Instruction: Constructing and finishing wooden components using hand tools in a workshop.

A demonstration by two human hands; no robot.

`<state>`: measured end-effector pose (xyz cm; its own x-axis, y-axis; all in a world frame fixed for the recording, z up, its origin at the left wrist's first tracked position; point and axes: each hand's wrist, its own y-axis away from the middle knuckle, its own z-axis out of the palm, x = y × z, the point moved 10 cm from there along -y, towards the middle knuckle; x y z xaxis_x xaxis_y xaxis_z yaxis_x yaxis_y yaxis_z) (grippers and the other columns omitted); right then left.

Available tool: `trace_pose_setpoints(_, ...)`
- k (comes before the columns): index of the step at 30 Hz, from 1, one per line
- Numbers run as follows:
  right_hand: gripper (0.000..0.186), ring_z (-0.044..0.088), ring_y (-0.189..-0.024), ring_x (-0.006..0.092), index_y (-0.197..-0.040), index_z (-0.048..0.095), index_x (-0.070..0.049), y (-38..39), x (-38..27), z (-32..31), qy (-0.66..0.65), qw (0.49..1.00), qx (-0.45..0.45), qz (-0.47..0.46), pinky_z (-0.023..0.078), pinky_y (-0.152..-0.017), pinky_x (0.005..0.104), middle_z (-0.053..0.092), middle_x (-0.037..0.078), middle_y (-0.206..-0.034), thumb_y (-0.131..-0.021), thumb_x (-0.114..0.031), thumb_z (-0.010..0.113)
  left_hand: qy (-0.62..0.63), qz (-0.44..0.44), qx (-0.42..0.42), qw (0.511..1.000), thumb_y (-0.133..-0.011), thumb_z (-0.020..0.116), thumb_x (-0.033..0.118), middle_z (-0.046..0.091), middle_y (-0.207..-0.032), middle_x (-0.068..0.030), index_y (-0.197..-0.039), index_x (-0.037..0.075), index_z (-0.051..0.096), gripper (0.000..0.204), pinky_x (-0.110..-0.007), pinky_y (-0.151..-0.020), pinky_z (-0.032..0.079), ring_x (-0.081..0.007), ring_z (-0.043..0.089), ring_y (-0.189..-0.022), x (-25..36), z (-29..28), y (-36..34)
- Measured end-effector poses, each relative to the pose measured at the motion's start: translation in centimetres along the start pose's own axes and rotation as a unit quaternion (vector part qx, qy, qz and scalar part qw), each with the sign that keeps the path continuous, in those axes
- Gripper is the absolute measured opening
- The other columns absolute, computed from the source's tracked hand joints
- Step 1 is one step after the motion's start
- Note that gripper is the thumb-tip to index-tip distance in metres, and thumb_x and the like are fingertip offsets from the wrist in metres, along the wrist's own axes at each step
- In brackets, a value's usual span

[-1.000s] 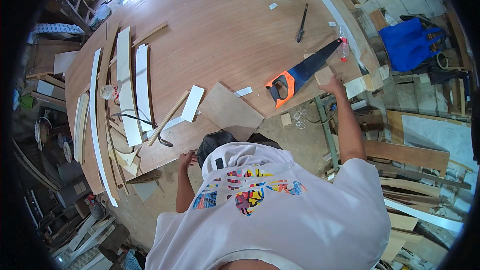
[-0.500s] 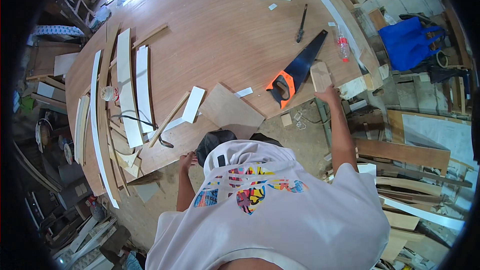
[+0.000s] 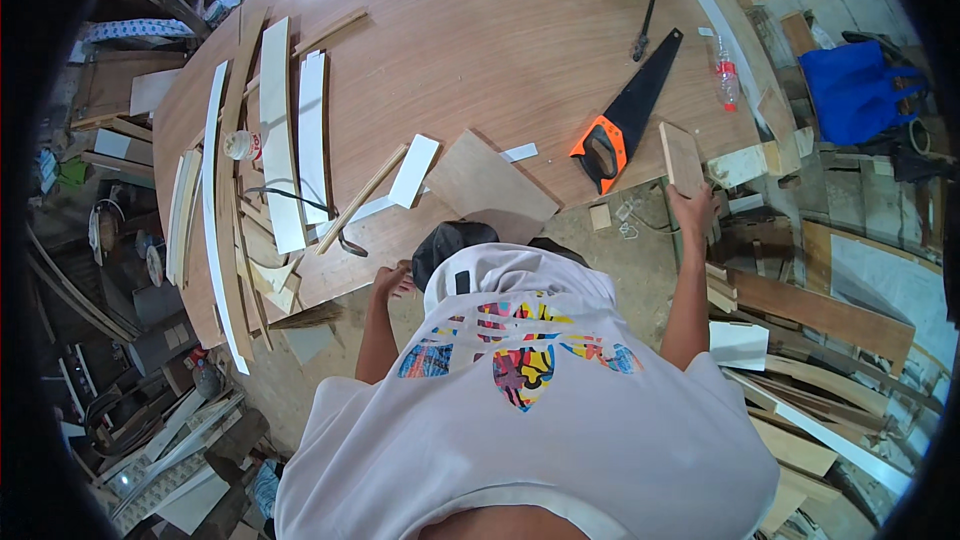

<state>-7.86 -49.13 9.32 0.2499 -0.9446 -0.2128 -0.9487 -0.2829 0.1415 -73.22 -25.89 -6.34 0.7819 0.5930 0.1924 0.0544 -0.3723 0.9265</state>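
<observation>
Gripping one block [image 3: 682,158] by its near end, our right hand [image 3: 693,210] had its fingers clamped on the wood at the table's [image 3: 440,65] near right edge. Our one other hand, the left [image 3: 394,282], was low at the near edge, left of centre; we could not tell whether its fingers were apart or together. Just left of the block lay one saw [image 3: 640,90], orange handle toward us. Beyond it we had one slim dark tool [image 3: 646,25], and to the right one clear bottle [image 3: 727,85]. Leftward were one square board [image 3: 490,180], one jar [image 3: 240,146] and at least three long white strips [image 3: 281,135].
</observation>
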Motion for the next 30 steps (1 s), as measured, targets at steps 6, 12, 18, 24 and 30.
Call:
trace_pose_setpoints(6, 0.061, 0.056, -0.098, 0.0279, -0.119, 0.049, -0.004, 4.3, 1.3, 2.3, -0.566, 0.776, -0.208, 0.185, 0.046, -0.08, 0.039, 0.055, 0.019, -0.112, -0.074, -0.045, 0.058, -0.126, 0.02, -0.04, 0.991, -0.08, 0.051, 0.035, 0.066, -0.069, -0.0089, -0.074, 0.002, 0.067, 0.037, -0.038, -0.065, 0.05, -0.0193, 0.063, -0.059, 5.3, -1.4, 1.0)
trace_pose_setpoints(12, 0.065, 0.049, -0.11, 0.0388, -0.127, 0.035, 0.006, 15.1, -11.3, 3.4, -0.659, 0.472, -0.585, -0.021, 0.042, -0.088, 0.0491, 0.047, 0.025, -0.122, -0.078, -0.037, 0.044, -0.073, 0.275, -0.025, 0.958, -0.084, 0.049, 0.031, 0.065, -0.067, -0.0078, -0.073, 0.0, 0.067, 0.037, -0.028, -0.053, 0.045, -0.0143, 0.061, -0.058, 14.4, -1.9, 1.4)
trace_pose_setpoints(18, 0.03, 0.059, -0.088, 0.0325, -0.094, 0.053, -0.003, 18.2, -15.5, 13.0, -0.626, 0.562, -0.539, 0.028, 0.051, -0.071, 0.0498, 0.058, 0.015, -0.096, -0.066, -0.014, 0.049, -0.051, 0.317, -0.02, 0.947, -0.082, 0.051, 0.025, 0.063, -0.064, -0.0108, -0.075, -0.003, 0.065, 0.032, -0.026, -0.054, 0.046, -0.0151, 0.06, -0.058, 14.3, -1.6, 0.9)
trace_pose_setpoints(24, 0.005, 0.053, -0.061, 0.0167, -0.069, 0.047, -0.009, 17.1, -18.5, 14.6, -0.537, 0.696, -0.473, 0.059, 0.055, -0.055, 0.0447, 0.047, 0.003, -0.066, -0.065, -0.011, 0.048, -0.063, 0.324, -0.006, 0.944, -0.083, 0.05, 0.022, 0.062, -0.066, -0.0105, -0.079, -0.005, 0.063, 0.03, -0.027, -0.055, 0.047, -0.0157, 0.059, -0.058, 8.7, -2.2, 0.2)
trace_pose_setpoints(30, 0.02, 0.057, -0.059, 0.0204, -0.081, 0.055, -0.002, 15.9, -20.8, 14.2, -0.333, 0.841, -0.417, -0.089, 0.055, -0.053, 0.0383, 0.052, 0.008, -0.071, -0.067, -0.016, 0.05, -0.006, 0.315, 0.014, 0.949, -0.082, 0.051, 0.022, 0.062, -0.069, -0.0087, -0.08, -0.005, 0.063, 0.03, -0.026, -0.058, 0.044, -0.0126, 0.056, -0.061, 4.1, -4.0, -1.1)
